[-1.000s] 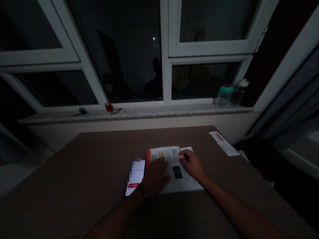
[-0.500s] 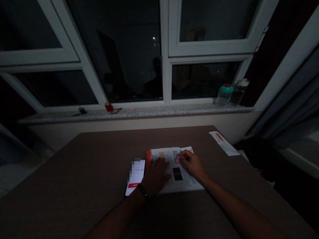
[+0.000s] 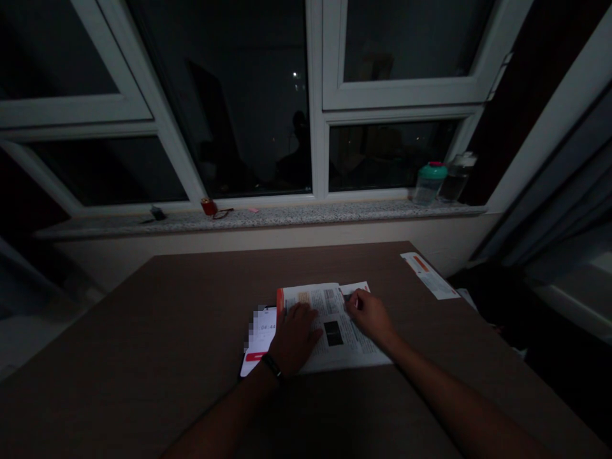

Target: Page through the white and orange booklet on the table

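A printed paper [image 3: 329,364] with text, a dark picture and a red left edge lies on the table, over a second printed sheet [image 3: 361,288] that shows at its right. My left hand [image 3: 296,335] rests flat on the paper's left part, fingers stretched and a little apart, a dark band on its wrist. At the paper's right edge my right hand [image 3: 368,315] is closed in a pinch. A small pink object [image 3: 357,304] barely shows between its fingers; its kind is too dark to tell. Beside my left hand, a lit phone [image 3: 259,338] lies partly under the paper.
On the brown table [image 3: 191,306], a paper strip with an orange block [image 3: 430,275] lies by the right edge. The granite sill [image 3: 296,215] bears a teal-lidded bottle [image 3: 430,183], a clear bottle [image 3: 456,178] and a small red object [image 3: 208,206]. Dark windows stand behind.
The upper paper has slid slightly left, covering more of the phone, and my left hand has shifted left with it. My right hand has moved a little right; the pink object is now mostly hidden.
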Action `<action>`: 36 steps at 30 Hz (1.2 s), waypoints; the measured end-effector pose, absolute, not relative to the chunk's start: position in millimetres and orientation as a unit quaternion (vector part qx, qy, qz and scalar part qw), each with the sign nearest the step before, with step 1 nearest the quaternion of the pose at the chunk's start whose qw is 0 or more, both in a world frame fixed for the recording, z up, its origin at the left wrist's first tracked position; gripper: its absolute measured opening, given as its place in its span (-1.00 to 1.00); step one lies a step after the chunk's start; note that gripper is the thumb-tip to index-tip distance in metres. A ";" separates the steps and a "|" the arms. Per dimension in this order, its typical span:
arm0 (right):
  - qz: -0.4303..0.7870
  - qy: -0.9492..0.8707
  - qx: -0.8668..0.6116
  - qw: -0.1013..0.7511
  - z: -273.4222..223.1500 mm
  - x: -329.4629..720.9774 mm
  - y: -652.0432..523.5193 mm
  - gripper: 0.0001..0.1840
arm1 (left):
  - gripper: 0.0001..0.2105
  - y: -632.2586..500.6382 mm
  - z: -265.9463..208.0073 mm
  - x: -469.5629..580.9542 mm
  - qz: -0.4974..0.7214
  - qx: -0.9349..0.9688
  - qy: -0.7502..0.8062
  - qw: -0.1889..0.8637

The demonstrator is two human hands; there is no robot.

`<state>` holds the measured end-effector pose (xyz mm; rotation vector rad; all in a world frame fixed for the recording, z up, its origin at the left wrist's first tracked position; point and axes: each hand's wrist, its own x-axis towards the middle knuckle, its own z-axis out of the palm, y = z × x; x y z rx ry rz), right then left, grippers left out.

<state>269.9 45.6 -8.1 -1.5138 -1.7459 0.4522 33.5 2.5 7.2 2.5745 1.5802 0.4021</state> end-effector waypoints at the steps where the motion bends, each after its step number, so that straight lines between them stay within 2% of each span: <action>1: 0.157 -0.696 -0.595 0.369 -9.0 270.6 45.9 -0.88 | -0.64 2.3 7.7 33.6 0.134 0.844 0.517 0.046; 4: 0.119 -0.721 -0.583 0.355 -11.8 271.4 46.6 -0.86 | -0.64 1.5 9.6 34.6 0.133 0.843 0.519 0.045; 8: 0.131 -0.729 -0.570 0.356 -12.9 269.8 47.3 -0.74 | -0.63 1.2 11.4 35.9 0.127 0.843 0.522 0.043; 13: 0.197 -0.707 -0.560 0.385 -13.7 268.1 51.0 -0.73 | -0.61 1.9 8.0 33.7 0.127 0.848 0.514 0.041; 18: 0.286 -0.649 -0.535 0.460 -21.4 269.5 55.9 -0.75 | -0.59 1.1 6.7 32.3 0.123 0.852 0.506 0.046; 21: 0.310 -0.630 -0.527 0.478 -22.8 269.3 56.1 -0.74 | -0.57 0.6 8.5 33.4 0.120 0.856 0.500 0.049; 32: 0.160 -0.648 -0.592 0.452 -10.5 267.8 54.2 -0.80 | -0.51 2.0 6.6 33.0 0.106 0.884 0.449 0.077; 36: 0.156 -0.651 -0.591 0.450 -7.6 267.6 54.7 -0.78 | -0.50 3.3 3.6 31.6 0.104 0.888 0.441 0.079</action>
